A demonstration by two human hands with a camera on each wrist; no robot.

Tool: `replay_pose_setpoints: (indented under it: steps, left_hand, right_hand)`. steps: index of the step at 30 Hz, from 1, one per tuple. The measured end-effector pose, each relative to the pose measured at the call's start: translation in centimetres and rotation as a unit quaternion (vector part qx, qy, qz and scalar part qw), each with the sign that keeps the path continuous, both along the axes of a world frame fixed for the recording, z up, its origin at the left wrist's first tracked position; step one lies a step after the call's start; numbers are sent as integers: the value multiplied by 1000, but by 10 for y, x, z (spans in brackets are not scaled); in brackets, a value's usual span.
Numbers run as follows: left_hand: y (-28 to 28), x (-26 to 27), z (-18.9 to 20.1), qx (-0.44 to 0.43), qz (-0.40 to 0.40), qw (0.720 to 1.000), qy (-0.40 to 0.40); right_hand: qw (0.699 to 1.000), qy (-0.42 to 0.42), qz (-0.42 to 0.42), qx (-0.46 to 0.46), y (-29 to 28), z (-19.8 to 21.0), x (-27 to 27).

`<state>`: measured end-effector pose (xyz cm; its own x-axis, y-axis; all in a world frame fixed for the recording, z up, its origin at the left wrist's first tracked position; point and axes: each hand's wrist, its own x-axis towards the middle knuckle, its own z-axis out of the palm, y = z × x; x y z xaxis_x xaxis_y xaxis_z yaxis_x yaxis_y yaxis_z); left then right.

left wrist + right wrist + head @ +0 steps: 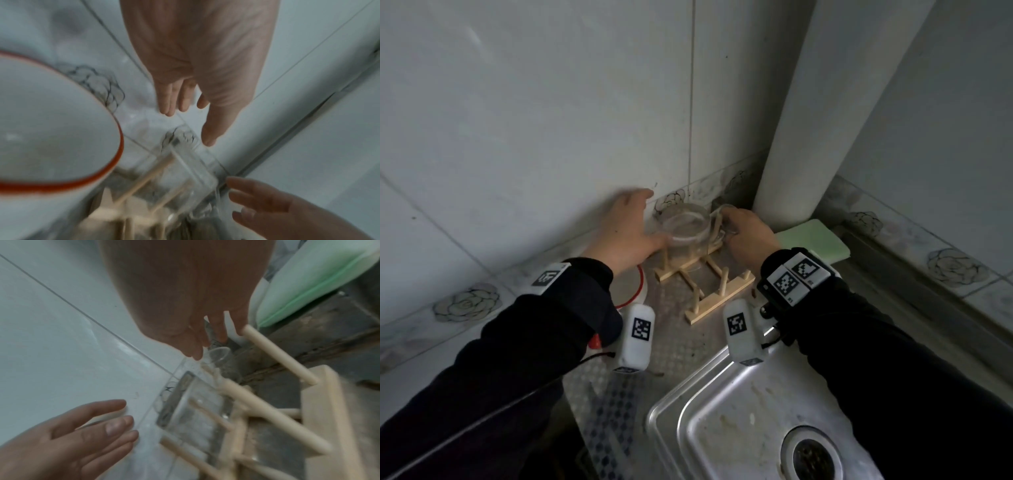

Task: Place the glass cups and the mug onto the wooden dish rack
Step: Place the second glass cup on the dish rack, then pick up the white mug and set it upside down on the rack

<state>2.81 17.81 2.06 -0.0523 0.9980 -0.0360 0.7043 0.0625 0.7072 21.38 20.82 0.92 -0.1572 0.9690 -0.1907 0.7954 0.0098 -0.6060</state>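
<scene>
Seating glass cup (686,228) on wooden dish rack (702,274) far corner: right hand (748,231) pinches, probably, its handle; left hand (628,233) loose, fingers straight. Fragile, slippery; hold by handle.

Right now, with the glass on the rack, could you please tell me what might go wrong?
The glass cup sits at the far end of the wooden dish rack, against the tiled wall: it could tip or knock the tile as the right hand lets go. The left hand, open beside it, might nudge it.
</scene>
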Motion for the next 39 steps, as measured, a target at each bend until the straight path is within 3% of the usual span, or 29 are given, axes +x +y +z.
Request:
replay_pose_setpoints:
  steps: [7, 12, 19, 26, 39]
  left_hand:
    - [-31, -50, 18, 30, 108, 987, -113]
    - [-61, -62, -15, -42, 171, 979, -101]
    - [-79, -62, -61, -130, 156, 967, -153]
    - [-83, -54, -68, -135, 206, 933, -264]
    - [-86, -59, -81, -136, 169, 905, -365]
  right_hand:
    - [988, 128, -29, 87, -29, 42, -45]
    - [992, 124, 8, 1, -60, 22, -85]
    - [990, 66, 34, -121, -82, -13, -100]
    - [968, 184, -15, -168, -74, -41, -117]
    - [908, 325, -92, -247, -77, -51, -113]
